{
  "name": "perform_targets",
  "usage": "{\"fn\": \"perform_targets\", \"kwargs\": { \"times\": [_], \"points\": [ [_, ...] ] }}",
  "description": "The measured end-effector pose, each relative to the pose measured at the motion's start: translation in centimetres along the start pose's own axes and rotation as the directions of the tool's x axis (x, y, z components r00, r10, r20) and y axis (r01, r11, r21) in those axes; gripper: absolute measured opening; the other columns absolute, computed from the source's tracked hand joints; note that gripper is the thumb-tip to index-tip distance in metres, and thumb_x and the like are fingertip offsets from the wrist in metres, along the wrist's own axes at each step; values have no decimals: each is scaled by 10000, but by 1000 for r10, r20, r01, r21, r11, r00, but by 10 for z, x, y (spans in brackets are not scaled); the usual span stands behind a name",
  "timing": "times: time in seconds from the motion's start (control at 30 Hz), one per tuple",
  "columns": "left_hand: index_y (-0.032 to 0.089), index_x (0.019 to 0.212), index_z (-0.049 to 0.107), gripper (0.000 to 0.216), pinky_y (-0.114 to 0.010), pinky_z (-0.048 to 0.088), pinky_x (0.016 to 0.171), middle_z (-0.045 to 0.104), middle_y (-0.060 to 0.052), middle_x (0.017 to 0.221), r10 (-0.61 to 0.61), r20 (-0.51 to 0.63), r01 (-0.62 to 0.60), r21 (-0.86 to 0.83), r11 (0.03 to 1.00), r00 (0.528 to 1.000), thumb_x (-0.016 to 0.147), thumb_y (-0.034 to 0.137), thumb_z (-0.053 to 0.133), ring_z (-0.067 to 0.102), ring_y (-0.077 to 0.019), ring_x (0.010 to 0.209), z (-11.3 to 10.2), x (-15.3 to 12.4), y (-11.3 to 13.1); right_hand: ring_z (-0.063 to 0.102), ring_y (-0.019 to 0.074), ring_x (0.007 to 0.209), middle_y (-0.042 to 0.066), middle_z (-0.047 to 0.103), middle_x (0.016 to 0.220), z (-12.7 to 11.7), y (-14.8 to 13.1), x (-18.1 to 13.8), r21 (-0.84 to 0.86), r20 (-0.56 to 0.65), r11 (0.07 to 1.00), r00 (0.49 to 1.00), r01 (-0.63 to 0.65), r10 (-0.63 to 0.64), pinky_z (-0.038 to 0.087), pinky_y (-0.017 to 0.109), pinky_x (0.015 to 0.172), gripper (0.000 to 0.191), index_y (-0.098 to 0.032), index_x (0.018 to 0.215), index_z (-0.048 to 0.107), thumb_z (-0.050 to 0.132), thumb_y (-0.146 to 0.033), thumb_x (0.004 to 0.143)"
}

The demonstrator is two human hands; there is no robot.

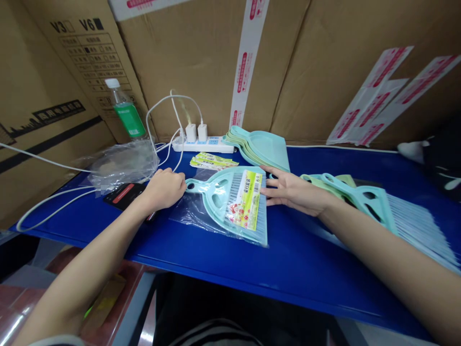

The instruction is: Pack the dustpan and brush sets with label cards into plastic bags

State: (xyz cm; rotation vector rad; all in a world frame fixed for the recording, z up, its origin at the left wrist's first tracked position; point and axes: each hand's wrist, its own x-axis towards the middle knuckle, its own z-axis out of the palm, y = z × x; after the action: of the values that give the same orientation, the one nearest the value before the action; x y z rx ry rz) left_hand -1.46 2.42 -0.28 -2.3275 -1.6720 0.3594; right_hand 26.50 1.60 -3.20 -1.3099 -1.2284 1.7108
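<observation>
A teal mini dustpan with a brush and a yellow-green label lies in a clear plastic bag in the middle of the blue table. My left hand is closed at the handle end of the bag, its fingers curled at the bag's edge. My right hand lies flat with fingers stretched out, touching the bristle end of the bagged set.
A stack of teal dustpans sits behind, beside a white power strip with chargers and cables. Loose labels, clear bags, a green-labelled bottle, a black phone lie left. Teal brushes lie right. Cardboard boxes wall the back.
</observation>
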Motion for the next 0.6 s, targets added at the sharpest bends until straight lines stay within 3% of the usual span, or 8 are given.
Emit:
{"fn": "perform_targets", "kwargs": {
  "times": [0.2,0.37,0.6],
  "points": [
    [165,775,646,345,-371,451,733,694,-117,722,-7,-16,7,1,1000,1000,891,191,322,635,-280,821,-1,-1,-1,705,168,892,97,712,1104,2,-3,-1,-30,8,999,1000,-12,12,604,253,718,654,-197,1480,301,581,-141,892],
    [168,777,640,341,-365,451,734,694,-110,724,0,-16,0,4,1000,1000,889,193,319,629,-274,826,0,-1,0,700,153,788,75,729,994,5,-4,0,-71,-35,997,999,-25,23,592,251,645,455,-190,1334,447,575,-157,899],
    [159,786,642,352,-374,443,733,687,-120,732,15,-7,-15,-5,1000,1000,894,187,308,623,-279,823,-1,-1,3,661,125,645,27,715,883,5,4,5,-57,-60,998,997,40,-44,566,227,511,421,-216,1143,488,696,-142,785]
  ]
}}
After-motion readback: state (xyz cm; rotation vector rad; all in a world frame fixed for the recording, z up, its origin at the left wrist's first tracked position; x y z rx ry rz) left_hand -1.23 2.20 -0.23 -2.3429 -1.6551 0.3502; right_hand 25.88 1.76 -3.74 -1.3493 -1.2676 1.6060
